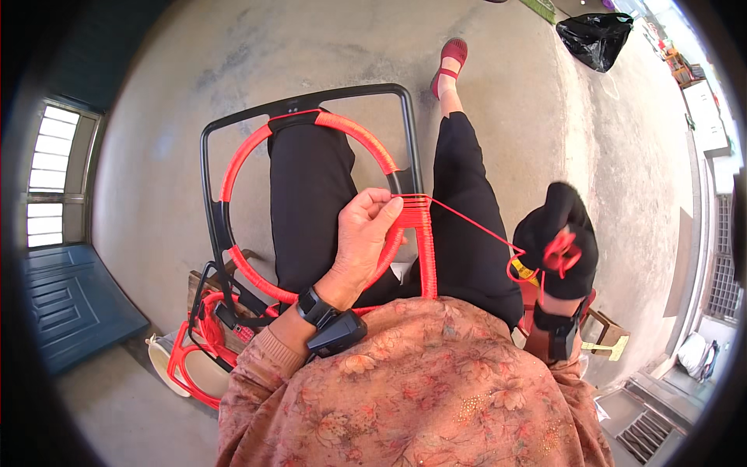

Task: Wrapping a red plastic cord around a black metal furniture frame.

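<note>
A black frame [413,132] with a ring inside it lies across my thighs. Red cord [427,261] is wound closely round much of the ring and a bar on its right side; short stretches of the ring remain black. My bare left hand [359,237] is closed at the right side of the ring, thumb and fingers pinching the cord against the frame. From there a single taut strand runs right to my right hand [546,222], which wears a black glove and is closed on a looped bunch of the same cord, held away from the frame.
At my lower left, another frame with red winding [180,366] rests by a pale container [162,362]. A blue panelled door [78,300] stands further left. A black plastic bag [595,39] sits on the floor at the far right. Wooden pieces [607,331] show beside my right forearm.
</note>
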`<action>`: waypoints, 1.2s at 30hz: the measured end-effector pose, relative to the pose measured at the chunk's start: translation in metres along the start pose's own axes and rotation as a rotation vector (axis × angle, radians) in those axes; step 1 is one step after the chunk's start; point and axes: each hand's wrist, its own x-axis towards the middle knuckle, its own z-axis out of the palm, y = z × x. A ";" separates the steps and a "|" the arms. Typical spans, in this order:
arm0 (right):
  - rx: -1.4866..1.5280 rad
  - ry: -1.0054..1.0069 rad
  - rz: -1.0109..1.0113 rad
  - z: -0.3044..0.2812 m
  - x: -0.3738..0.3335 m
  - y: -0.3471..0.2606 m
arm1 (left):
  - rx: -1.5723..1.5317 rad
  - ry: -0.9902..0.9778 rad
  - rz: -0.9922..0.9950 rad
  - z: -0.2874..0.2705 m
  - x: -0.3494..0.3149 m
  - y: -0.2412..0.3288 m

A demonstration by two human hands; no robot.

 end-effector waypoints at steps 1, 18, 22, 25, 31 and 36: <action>-0.202 -0.211 0.064 -0.026 0.008 -0.004 | -0.060 0.027 -0.056 0.000 0.001 0.002; -0.469 -0.158 0.261 -0.012 0.071 0.133 | -0.162 0.057 -0.160 -0.002 0.005 -0.010; -0.704 -0.368 -0.156 -0.027 0.076 0.145 | -0.249 0.036 -0.186 -0.001 0.007 -0.008; -0.718 -0.376 -0.157 -0.031 0.076 0.143 | -0.191 0.029 -0.190 -0.005 0.008 -0.009; -0.760 -0.419 -0.163 -0.037 0.075 0.137 | -0.214 0.130 -0.294 -0.004 0.006 -0.009; -0.793 -0.447 -0.171 -0.037 0.072 0.130 | -0.206 0.043 -0.342 -0.009 0.008 -0.012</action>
